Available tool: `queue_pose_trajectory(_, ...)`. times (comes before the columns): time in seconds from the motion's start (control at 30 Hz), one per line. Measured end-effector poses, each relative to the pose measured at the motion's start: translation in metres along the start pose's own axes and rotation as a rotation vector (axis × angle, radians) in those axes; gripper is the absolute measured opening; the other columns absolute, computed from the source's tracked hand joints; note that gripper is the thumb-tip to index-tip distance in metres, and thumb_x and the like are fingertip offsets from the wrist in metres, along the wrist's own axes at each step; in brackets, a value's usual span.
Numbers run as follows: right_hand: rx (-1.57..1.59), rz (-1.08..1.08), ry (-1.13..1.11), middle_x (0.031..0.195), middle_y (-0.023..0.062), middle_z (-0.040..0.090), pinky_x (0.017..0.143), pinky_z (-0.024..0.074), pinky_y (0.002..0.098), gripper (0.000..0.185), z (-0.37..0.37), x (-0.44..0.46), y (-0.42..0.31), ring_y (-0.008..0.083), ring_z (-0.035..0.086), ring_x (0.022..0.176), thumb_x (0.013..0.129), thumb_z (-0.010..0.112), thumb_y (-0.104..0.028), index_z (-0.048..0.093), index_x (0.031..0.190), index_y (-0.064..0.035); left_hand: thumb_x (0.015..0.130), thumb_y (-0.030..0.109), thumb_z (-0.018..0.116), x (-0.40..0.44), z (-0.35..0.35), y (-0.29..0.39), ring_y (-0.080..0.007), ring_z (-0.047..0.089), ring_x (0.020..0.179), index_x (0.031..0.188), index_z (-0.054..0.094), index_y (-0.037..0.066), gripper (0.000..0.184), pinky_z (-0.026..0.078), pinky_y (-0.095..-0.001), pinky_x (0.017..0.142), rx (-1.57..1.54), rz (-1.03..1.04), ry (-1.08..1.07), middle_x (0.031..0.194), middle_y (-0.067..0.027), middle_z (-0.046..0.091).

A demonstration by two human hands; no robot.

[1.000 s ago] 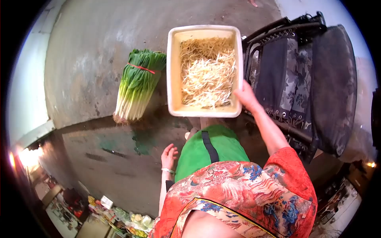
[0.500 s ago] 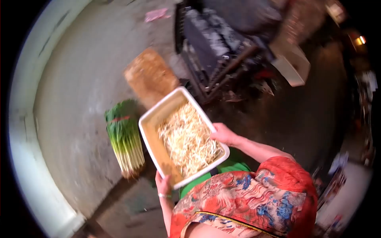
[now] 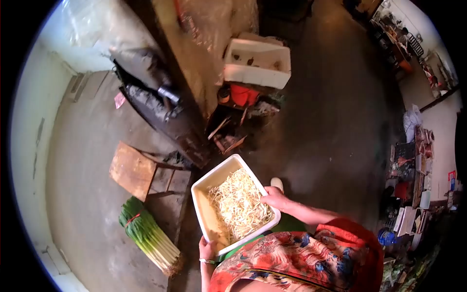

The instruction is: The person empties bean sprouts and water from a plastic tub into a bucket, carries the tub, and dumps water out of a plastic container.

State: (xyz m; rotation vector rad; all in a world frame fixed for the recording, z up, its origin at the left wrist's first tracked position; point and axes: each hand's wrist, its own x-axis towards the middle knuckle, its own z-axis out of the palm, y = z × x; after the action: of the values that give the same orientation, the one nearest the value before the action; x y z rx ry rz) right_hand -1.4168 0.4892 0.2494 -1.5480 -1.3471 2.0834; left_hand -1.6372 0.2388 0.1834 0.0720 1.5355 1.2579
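Sprouts (image 3: 241, 204), pale and stringy, lie heaped in the white basin (image 3: 210, 225) that I hold out before my body, so the heap sits between my two hands. My right hand (image 3: 275, 198) is clamped on the basin's right side; my left hand (image 3: 206, 249) grips the left side by the near corner, closer to me. The heap leans toward my right hand, leaving a bare strip along the left wall. Off to the left, apart from my left hand, a bundle of green onions (image 3: 148, 238) lies on the floor near a wooden stool (image 3: 131, 168).
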Motion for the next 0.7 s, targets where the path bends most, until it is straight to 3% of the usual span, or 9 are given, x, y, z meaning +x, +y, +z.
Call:
queue_pose_trajectory(0.13,0.015,-0.128,0.004,0.086,0.0056,0.062,0.071,0.0462,0.0246,0.027,-0.105,0.032,0.022,0.012,0.057,0.078,0.068,0.054,0.001,0.059,0.095,0.0026,0.065,-0.008,0.051,0.038,0.1,0.004,-0.0217,0.059,0.09,0.108,0.052,-0.003,0.044,0.047,-0.0312,0.08,0.061,-0.011,-0.04,0.098,-0.0102,0.061)
queue_pose_trajectory(0.23,0.013,-0.174,0.104,0.084,0.0089,0.063,0.065,0.0485,0.0282,0.027,-0.182,0.036,0.019,0.0147,0.059,0.073,0.069,0.06,-0.005,0.059,0.095,0.0019,0.067,-0.007,0.052,0.053,0.176,0.002,-0.0205,0.06,0.086,0.106,0.053,-0.004,0.039,0.049,-0.0318,0.077,0.18,-0.028,-0.067,0.096,-0.0106,0.062)
queue_pose_trajectory(0.3,-0.024,-0.207,0.14,0.082,0.009,0.063,0.062,0.0488,0.0291,0.025,-0.235,0.025,-0.013,0.0144,0.059,0.07,0.069,0.059,-0.005,0.058,0.093,0.0016,0.068,-0.005,0.057,0.06,0.232,0.011,-0.0193,0.06,0.082,0.104,0.054,-0.004,0.036,0.05,-0.0303,0.074,0.077,-0.06,-0.218,0.094,-0.0106,0.062)
queue_pose_trajectory(0.4,-0.049,-0.294,0.201,0.083,0.0098,0.062,0.063,0.0489,0.0283,0.024,-0.313,0.019,-0.047,0.0145,0.059,0.071,0.069,0.056,-0.002,0.056,0.093,0.0035,0.069,0.003,0.068,0.09,0.309,-0.006,-0.0165,0.06,0.078,0.101,0.055,-0.004,0.035,0.051,-0.0282,0.069,0.266,-0.033,-0.313,0.091,-0.0101,0.062)
queue_pose_trajectory(0.53,0.121,-0.463,0.195,0.091,0.0107,0.062,0.068,0.0482,0.0253,0.036,-0.374,0.0,-0.106,0.0133,0.06,0.078,0.07,0.047,0.006,0.051,0.106,0.0065,0.071,0.003,0.067,0.124,0.394,-0.002,-0.0145,0.059,0.078,0.102,0.055,-0.003,0.033,0.05,-0.0272,0.069,0.289,-0.057,-0.414,0.091,-0.0075,0.062)
queue_pose_trajectory(0.7,0.207,-0.449,0.292,0.089,0.0061,0.062,0.068,0.0455,0.022,0.037,-0.452,0.011,-0.146,0.0094,0.058,0.075,0.068,0.048,0.005,0.054,0.104,0.0051,0.074,0.0,0.063,0.161,0.498,0.045,-0.0148,0.058,0.077,0.106,0.05,-0.003,0.035,0.05,-0.0274,0.068,0.168,-0.062,-0.574,0.093,-0.0066,0.06)
